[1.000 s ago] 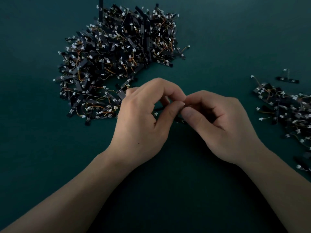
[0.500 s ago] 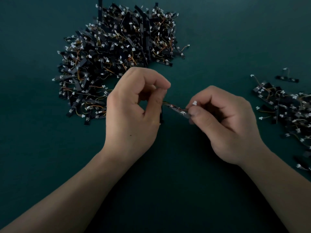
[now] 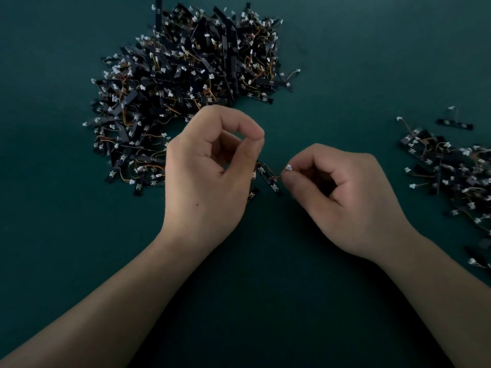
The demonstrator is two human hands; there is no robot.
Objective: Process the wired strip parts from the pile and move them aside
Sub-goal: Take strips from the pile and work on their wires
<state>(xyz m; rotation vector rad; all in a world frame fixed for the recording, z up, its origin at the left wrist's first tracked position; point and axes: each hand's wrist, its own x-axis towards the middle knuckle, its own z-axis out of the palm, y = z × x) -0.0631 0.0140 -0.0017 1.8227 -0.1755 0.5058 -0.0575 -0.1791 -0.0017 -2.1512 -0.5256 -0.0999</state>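
A dark teal tabletop (matte, shadowed near the bottom) spans the view.

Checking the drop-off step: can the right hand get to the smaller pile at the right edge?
Probably yes: only bare table separates the right hand from the smaller pile; it pinches a white connector.
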